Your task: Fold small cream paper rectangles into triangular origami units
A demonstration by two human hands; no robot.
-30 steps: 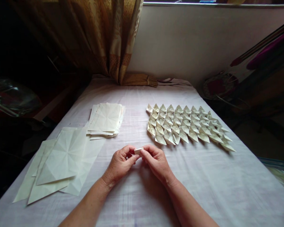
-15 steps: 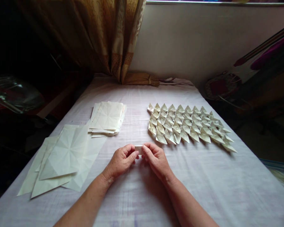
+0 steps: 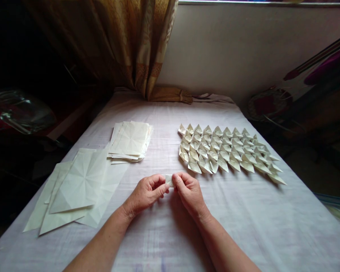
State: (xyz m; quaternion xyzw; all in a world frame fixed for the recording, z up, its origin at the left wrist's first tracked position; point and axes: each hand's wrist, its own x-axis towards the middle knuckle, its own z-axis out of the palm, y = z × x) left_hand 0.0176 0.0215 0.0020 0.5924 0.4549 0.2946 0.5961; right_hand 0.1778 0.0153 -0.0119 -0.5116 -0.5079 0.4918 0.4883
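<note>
- One clear, glossy item (image 3: 25,113) at far left, off the cloth (image 3: 158,238), too dim to name.
- Several loose sheets (image 3: 76,185) on the cloth, fanned and overlapping, the top one creased in lines radiating from its middle.
- Just beyond these and to the right, a stack (image 3: 129,139) of smaller-looking sheets, edges uneven, similar creases on top.
- Farther back, a gold-brown curtain (image 3: 147,49), gathered and hanging down to the far end of the cloth.
- Left hand (image 3: 149,190) near the middle, thumb and fingers closed together, pinching the left side of the paper (image 3: 169,181).
- Between both hands, that same paper: small, pale, folded to a compact piece, held over the cloth, nearer than the stack.
- Right hand (image 3: 188,190) with thumb over curled fingers, gripping the paper's right side; fingertips behind it hidden.
- Beyond the right hand, many boats (image 3: 221,145) of folded paper, set close in slanting rows, points up.
- Behind, a plain pale wall (image 3: 229,49).
- At far right, a round item (image 3: 269,104) in shadow, off the cloth.
</note>
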